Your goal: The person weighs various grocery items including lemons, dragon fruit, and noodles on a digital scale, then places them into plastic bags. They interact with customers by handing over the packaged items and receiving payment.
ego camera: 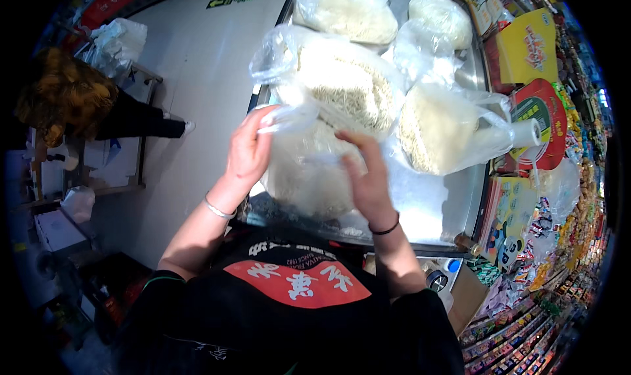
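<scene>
My left hand point(250, 146), with a silver bangle at its wrist, pinches the gathered top of a clear plastic bag. This nearest bag point(310, 178) is blurred and lies at the near left of the metal counter, with pale contents. Over its right side my right hand point(365, 173) is raised, fingers apart and blurred, holding nothing that I can see. Just beyond lies a larger clear bag of pale noodles point(355, 84), its top spread to the left. To the right sits another bag of noodles point(434, 128), beside a roll of clear bags point(525, 132).
More filled bags point(345, 15) lie at the counter's far end. Signs point(530, 47) and shelves of packaged goods point(542, 256) line the right. At the left, a person point(74, 99) bends beside a table point(113, 163). A metal rim point(480, 202) edges the counter.
</scene>
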